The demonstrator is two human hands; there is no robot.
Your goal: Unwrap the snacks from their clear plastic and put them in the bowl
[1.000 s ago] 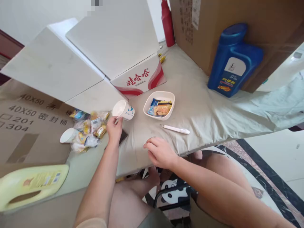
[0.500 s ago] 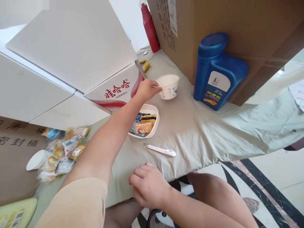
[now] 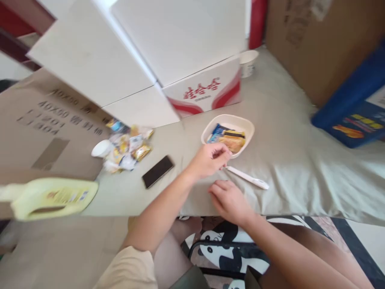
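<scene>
My left hand (image 3: pixel 213 159) is over the front rim of a cream plastic bowl (image 3: pixel 250 131). Its fingers are curled together with nothing visible in them. Inside the bowl lie blue-wrapped and yellow-wrapped snack packets (image 3: pixel 234 141). My right hand (image 3: pixel 230 200), loosely closed and holding nothing that shows, rests at the table's front edge. Between the hands and to the right lies a slim white pen-shaped tool (image 3: pixel 249 178); its thin tip is near my left fingers. A white paper cup (image 3: pixel 248 64) stands upright at the back, beside the white carton with red print (image 3: pixel 207 94).
A black phone (image 3: pixel 158 171) and a pile of wrapped snacks (image 3: pixel 129 148) are on the left, with a white cup (image 3: pixel 101 148) tipped beside them. Further left is a pale yellow bottle (image 3: pixel 57 198). A blue jug (image 3: pixel 355 104) and a brown carton (image 3: pixel 325 48) border the right.
My left hand has let go of the paper cup, which now stands at the back by the carton, and has drawn back to the bowl. The view has swung left, bringing the phone into sight.
</scene>
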